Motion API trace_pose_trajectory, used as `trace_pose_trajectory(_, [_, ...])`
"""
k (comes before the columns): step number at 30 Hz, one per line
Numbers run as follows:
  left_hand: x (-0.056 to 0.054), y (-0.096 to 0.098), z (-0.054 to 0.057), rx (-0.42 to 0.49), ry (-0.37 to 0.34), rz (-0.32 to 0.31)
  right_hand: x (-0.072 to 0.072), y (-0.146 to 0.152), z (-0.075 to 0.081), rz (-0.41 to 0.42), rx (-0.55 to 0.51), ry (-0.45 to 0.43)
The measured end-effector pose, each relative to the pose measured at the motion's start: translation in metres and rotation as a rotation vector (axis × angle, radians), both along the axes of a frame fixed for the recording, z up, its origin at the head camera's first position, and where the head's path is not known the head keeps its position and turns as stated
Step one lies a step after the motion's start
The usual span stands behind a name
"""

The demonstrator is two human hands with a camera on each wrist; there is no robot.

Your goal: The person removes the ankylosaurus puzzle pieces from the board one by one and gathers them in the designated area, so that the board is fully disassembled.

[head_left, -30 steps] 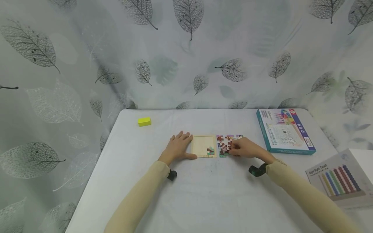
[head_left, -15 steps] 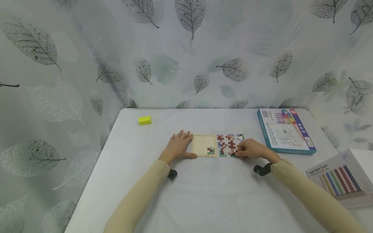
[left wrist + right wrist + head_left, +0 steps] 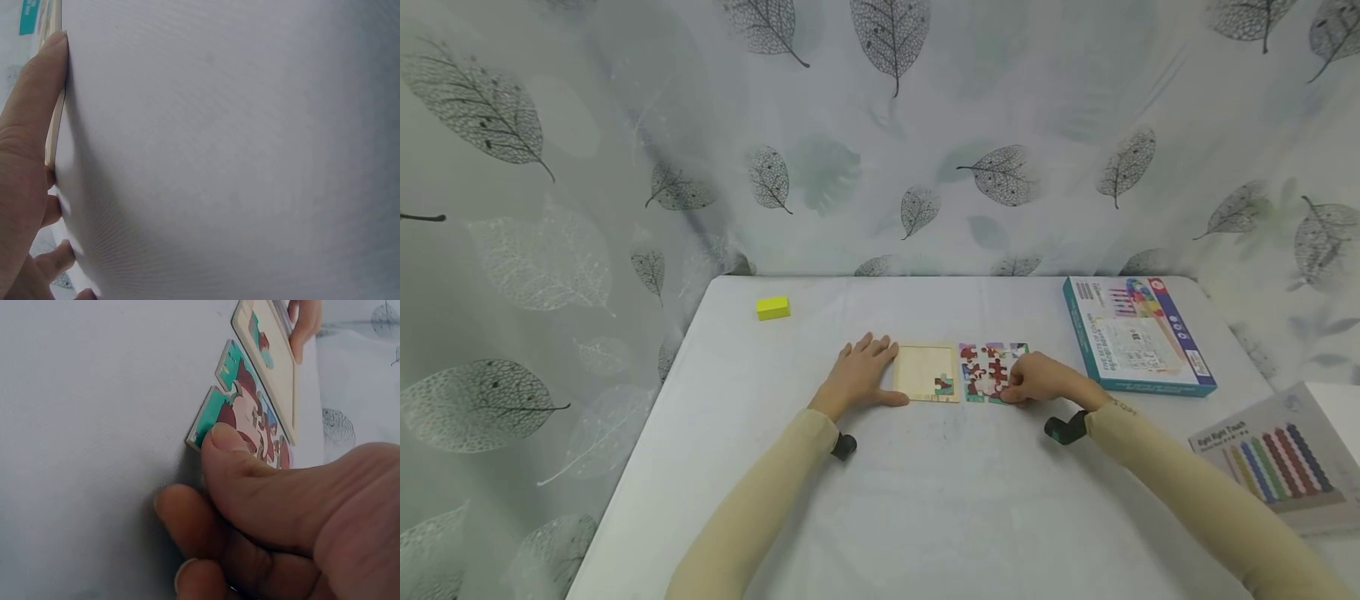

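My left hand [image 3: 861,375] rests spread on the table with its fingers and thumb against the left side of a shallow wooden puzzle frame [image 3: 917,367]. One jigsaw piece [image 3: 943,385] sits in the frame's lower right corner. Right of the frame lies a block of red, green and purple jigsaw pieces [image 3: 985,371]. With curled fingers, my right hand [image 3: 1041,379] holds a green-edged puzzle piece [image 3: 212,415] at the block's lower right, the thumb on its top. The hand hides part of that piece. In the left wrist view, a finger lies along the frame's edge [image 3: 56,128].
A yellow block [image 3: 772,308] lies at the table's back left. The teal-sided box [image 3: 1138,342] stands at the back right, with a grey box [image 3: 1273,467] nearer on the right. White cloth [image 3: 955,508] covers the table, and a leaf-print curtain [image 3: 880,167] hangs behind.
My right hand moved right with the right-hand pieces, opening a gap in the block, then came slightly back left and narrowed that gap. The left hand stays at the frame.
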State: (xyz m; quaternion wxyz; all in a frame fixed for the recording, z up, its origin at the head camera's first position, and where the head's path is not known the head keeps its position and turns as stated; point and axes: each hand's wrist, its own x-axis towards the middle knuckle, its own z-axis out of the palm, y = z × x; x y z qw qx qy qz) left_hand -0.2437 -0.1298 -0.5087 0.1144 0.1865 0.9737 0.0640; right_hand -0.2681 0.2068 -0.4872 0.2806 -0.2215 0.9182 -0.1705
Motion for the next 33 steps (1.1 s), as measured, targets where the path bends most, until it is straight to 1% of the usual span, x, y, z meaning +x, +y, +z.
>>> trace_pose_trajectory(4, [-0.001,0.000,0.001,0.008,0.007,-0.001,-0.003,-0.004,0.005,-0.013,0.058,-0.002])
trace_pose_trajectory(8, [-0.002,0.000,0.000,0.010,0.003,0.001,-0.004,-0.008,0.010,-0.008,0.105,0.015])
trace_pose_trajectory(11, [-0.001,0.000,0.000,0.014,-0.010,0.004,-0.003,-0.010,0.011,-0.018,0.129,0.021])
trace_pose_trajectory(15, [-0.001,0.000,0.000,0.021,-0.014,0.006,-0.003,-0.010,0.010,-0.051,0.147,0.019])
trace_pose_trajectory(18, [0.000,0.000,0.001,0.021,-0.009,0.008,-0.004,-0.010,0.008,-0.062,0.144,0.017])
trace_pose_trajectory(22, [-0.001,0.000,0.001,0.023,-0.004,0.007,-0.004,-0.010,0.008,-0.055,0.131,0.023])
trace_pose_trajectory(27, [-0.001,0.000,0.000,0.022,-0.008,0.005,-0.002,-0.013,0.013,-0.047,0.108,0.032])
trace_pose_trajectory(33, [0.001,0.000,0.002,0.017,-0.021,0.011,-0.003,-0.023,0.019,-0.030,0.085,0.073])
